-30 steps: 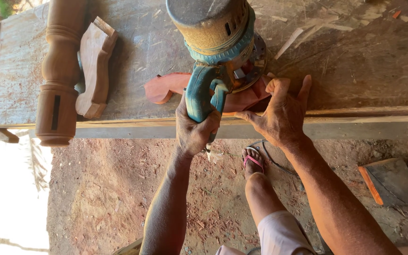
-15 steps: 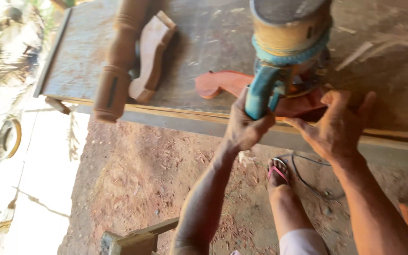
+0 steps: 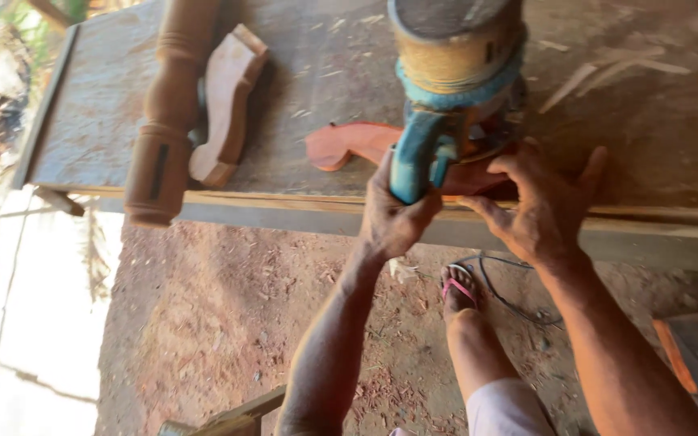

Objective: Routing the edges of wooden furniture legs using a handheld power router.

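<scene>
A teal power router [image 3: 456,77] with a dusty yellow-brown motor housing stands on a curved reddish wooden piece [image 3: 349,144] near the workbench's front edge. My left hand [image 3: 393,214] is wrapped around the router's teal handle. My right hand [image 3: 547,202] lies with fingers spread on the reddish piece, just right of the router's base, pressing it onto the wooden workbench [image 3: 325,73].
A turned wooden leg [image 3: 173,105] and a pale carved bracket [image 3: 226,105] lie at the bench's left. A sandalled foot [image 3: 458,287] and a black cable [image 3: 510,299] are on the shaving-strewn dirt floor. Wood pieces sit at lower right [image 3: 688,351].
The view has shifted, so the bench and router sit further right and lower than one second ago. Both hands keep the same hold on the router and the reddish piece.
</scene>
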